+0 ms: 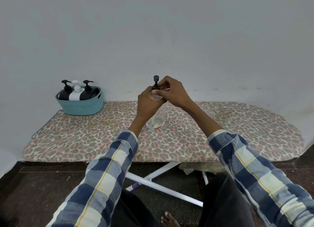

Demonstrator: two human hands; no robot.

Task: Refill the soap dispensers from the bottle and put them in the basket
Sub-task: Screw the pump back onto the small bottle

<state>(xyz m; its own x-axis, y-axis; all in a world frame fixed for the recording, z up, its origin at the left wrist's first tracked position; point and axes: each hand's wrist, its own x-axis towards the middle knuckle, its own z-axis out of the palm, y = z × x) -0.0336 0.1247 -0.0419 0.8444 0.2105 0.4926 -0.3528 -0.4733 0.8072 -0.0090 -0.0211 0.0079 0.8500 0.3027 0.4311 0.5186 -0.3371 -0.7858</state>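
Note:
A clear plastic bottle [157, 119] stands on the leopard-print ironing board [85, 138], topped by a black pump head [156, 81]. My left hand [147, 102] grips the bottle's upper part. My right hand [171, 92] pinches the black collar under the pump at the neck. A teal basket [81, 106] sits at the board's far left and holds two black dispensers [65, 92] [87, 92] with a white dispenser [76, 93] between them.
The low board stands against a pale wall [153, 31]. Its white folding legs [161, 181] cross under it on a dark floor. My bare foot [169, 220] shows at the bottom edge.

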